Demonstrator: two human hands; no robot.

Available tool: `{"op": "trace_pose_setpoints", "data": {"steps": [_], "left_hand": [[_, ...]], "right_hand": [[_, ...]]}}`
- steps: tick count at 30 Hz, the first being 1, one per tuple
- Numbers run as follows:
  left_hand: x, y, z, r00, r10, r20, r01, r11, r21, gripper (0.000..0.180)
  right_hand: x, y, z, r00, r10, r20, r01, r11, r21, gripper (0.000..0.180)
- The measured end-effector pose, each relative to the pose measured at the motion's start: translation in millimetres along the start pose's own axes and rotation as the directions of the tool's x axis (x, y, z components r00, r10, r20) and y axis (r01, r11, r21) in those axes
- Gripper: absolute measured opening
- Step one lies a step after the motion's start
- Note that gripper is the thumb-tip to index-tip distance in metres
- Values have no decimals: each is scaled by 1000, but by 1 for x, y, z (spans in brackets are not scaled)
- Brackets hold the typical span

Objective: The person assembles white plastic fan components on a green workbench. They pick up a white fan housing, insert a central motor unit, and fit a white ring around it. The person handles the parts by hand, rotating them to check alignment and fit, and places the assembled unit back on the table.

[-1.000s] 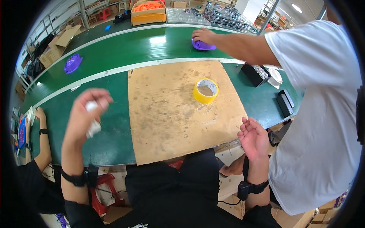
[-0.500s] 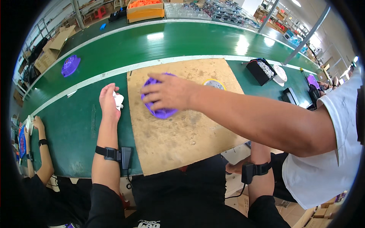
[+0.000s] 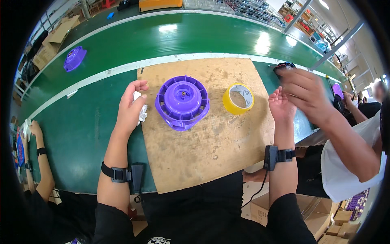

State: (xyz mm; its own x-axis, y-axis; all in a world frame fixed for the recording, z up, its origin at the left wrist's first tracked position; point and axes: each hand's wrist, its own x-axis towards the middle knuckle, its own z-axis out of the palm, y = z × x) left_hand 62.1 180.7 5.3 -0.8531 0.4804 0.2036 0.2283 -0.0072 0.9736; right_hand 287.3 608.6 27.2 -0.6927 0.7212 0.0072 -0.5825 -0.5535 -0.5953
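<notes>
My left hand [image 3: 131,106] is closed around a crumpled white tissue [image 3: 143,113] at the left edge of the brown cardboard sheet [image 3: 195,154]. To its right, a round purple plastic housing [image 3: 181,97] lies on the cardboard, with a ribbed rim and a small brass-coloured piece in its centre. A yellow-sided roll of tape [image 3: 232,106] sits further right. Beyond the cardboard's right edge, my right hand [image 3: 281,105] is palm up with loosely bent fingers apart, and nothing shows in it. A co-worker's blurred hand [image 3: 304,91] partly overlaps it.
A green conveyor belt [image 3: 211,34] runs behind the green table [image 3: 81,134], carrying another purple housing [image 3: 74,59] at the far left. A co-worker in a white shirt [image 3: 351,162] stands close on the right. Another person's hands [image 3: 35,129] are at the far left.
The co-worker's arm has withdrawn from over the purple housing to the right, uncovering the housing and tape. My right hand has risen into view beside the cardboard; my left moved slightly right.
</notes>
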Motion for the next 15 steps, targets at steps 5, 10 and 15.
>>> {"op": "trace_pose_setpoints", "data": {"steps": [5, 10, 15], "left_hand": [[-4, 6, 11, 976, 177, 126, -210, 915, 344, 60], [-10, 3, 16, 980, 125, 157, -164, 950, 267, 114], [-19, 14, 25, 963, 140, 229, -233, 860, 454, 128]], "right_hand": [[17, 19, -41, 993, -49, -110, 47, 999, -14, 5], [30, 50, -29, 986, -170, -2, 167, 971, -171, 8], [16, 45, -16, 985, -134, -108, 110, 972, -210, 8]]}}
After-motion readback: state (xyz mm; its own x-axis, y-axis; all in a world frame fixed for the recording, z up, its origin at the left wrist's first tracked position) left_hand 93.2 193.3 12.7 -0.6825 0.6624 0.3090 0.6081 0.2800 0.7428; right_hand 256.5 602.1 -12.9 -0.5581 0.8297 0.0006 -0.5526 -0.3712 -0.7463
